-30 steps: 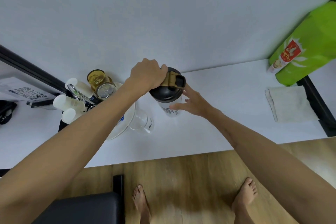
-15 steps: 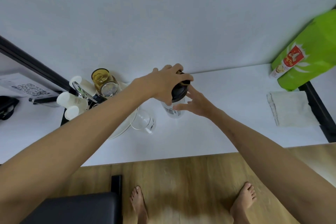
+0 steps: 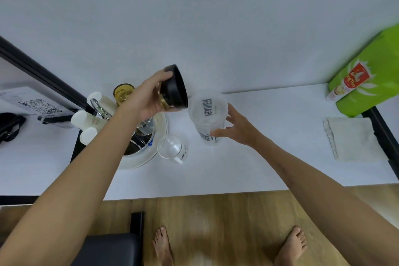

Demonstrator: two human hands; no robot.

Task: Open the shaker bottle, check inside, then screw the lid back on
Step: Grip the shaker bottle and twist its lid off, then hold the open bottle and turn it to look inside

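The clear shaker bottle (image 3: 207,119) with dark lettering stands on the white table (image 3: 259,157), its mouth uncovered and facing me. My right hand (image 3: 237,129) grips its lower body from the right. The black lid (image 3: 176,89) with a gold flip cap is off the bottle, tilted on its side up and to the left of the mouth, held in my left hand (image 3: 149,97). Nothing shows inside the bottle.
A clear glass (image 3: 172,149) stands left of the bottle beside a white plate (image 3: 151,153) holding metal utensils. White cups (image 3: 86,119) and an amber jar (image 3: 123,93) sit at the left. A green bag (image 3: 371,77) and folded cloth (image 3: 354,138) lie at the right.
My left hand has lifted the black lid off the bottle and tilted it up to the left. The bottle's mouth now stands uncovered; my right hand still holds the body.
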